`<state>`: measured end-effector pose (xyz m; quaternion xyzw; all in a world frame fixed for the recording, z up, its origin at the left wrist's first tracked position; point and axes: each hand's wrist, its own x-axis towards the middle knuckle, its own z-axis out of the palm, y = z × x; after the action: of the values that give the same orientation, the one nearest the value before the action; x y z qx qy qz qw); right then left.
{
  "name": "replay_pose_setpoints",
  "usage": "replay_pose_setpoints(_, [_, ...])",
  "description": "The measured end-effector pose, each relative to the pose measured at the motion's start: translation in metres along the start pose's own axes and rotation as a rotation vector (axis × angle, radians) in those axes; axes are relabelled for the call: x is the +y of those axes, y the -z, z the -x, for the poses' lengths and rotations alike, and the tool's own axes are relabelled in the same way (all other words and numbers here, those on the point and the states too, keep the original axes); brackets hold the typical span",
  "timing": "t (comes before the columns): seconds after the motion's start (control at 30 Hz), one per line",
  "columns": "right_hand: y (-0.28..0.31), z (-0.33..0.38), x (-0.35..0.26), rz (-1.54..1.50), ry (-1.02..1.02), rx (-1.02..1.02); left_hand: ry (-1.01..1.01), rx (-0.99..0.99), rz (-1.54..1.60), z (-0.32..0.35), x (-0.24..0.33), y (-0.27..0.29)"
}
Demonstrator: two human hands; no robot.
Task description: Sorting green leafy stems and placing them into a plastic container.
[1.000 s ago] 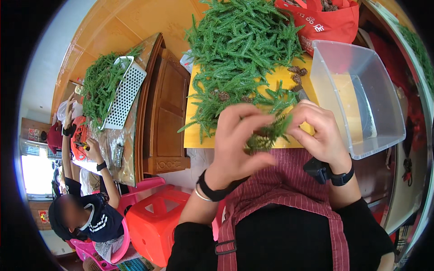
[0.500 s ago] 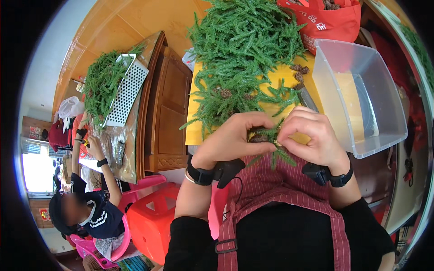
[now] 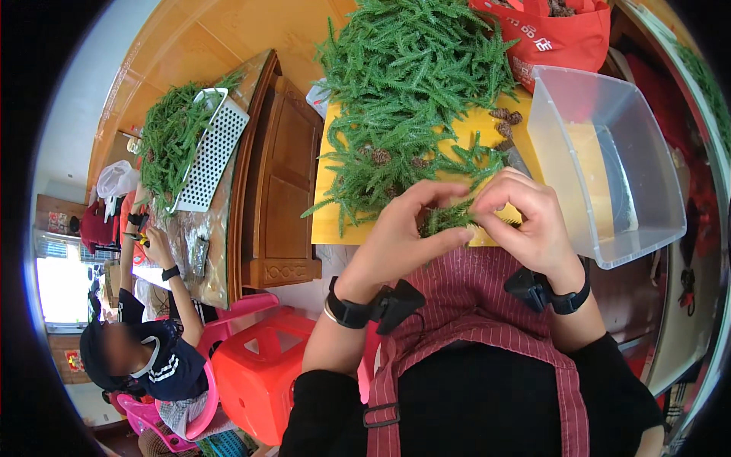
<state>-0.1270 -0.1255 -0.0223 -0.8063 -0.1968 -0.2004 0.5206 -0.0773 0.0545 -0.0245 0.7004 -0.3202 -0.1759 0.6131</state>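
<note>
Pinching a small sprig of green needle-leaved fir-like foliage (image 3: 451,218) between them, the left hand (image 3: 401,240) and the right hand (image 3: 529,222) meet just above the person's red striped apron (image 3: 487,305). Each grip is clamped on the sprig: the left thumb and forefinger close on its end at about nine o'clock, the right fingertips on the end at three o'clock, so the sprig lies straight across between the two grips, with short green tips poking out above and below the fingers.

Just past the hands, at twelve o'clock, the big heap of green needle-leaved sprigs (image 3: 415,84) covers most of the yellow worktop (image 3: 326,194), and a few small brown cones (image 3: 506,118) lie among it and at its edge near one o'clock. At two to three o'clock stands the clear rectangular plastic tub (image 3: 609,164); it looks nearly bare inside, though I cannot tell what the pale thing along its far wall is. By my reckoning the work is near its start: the heap is large and little has gone into the tub.

Farther off at one o'clock sits a red fabric bag (image 3: 563,38). Well apart at nine o'clock, another person in a dark top (image 3: 156,354) works at a wooden side table (image 3: 217,190) carrying a white perforated tray (image 3: 213,152) and more greenery, beside a red plastic stool (image 3: 263,373).
</note>
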Motion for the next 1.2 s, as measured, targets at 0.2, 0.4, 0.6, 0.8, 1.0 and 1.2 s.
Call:
replay_pose_setpoints(0.2, [0.002, -0.002, -0.004, 0.041, 0.08, -0.071, 0.255, -0.009, 0.223, 0.005, 0.003, 0.004])
replay_pose_setpoints(0.4, [0.001, 0.0, -0.002, 0.084, -0.084, -0.028, 0.037, 0.034, -0.027, 0.009, -0.01, 0.002])
replay_pose_setpoints(0.6, [0.01, -0.003, -0.007, 0.038, 0.101, -0.162, 0.153, -0.16, 0.356, 0.003, -0.007, 0.018])
replay_pose_setpoints(0.8, [0.008, -0.004, -0.012, -0.08, 0.2, -0.259, 0.081, -0.558, 0.311, 0.0, -0.026, 0.011])
replay_pose_setpoints(1.0, [0.012, -0.003, -0.014, -0.087, 0.151, -0.251, 0.253, -0.51, 0.541, 0.006, -0.032, 0.001])
replay_pose_setpoints(1.2, [0.011, -0.001, -0.011, -0.065, 0.082, -0.199, 0.117, -0.326, 0.419, 0.006, -0.025, 0.0])
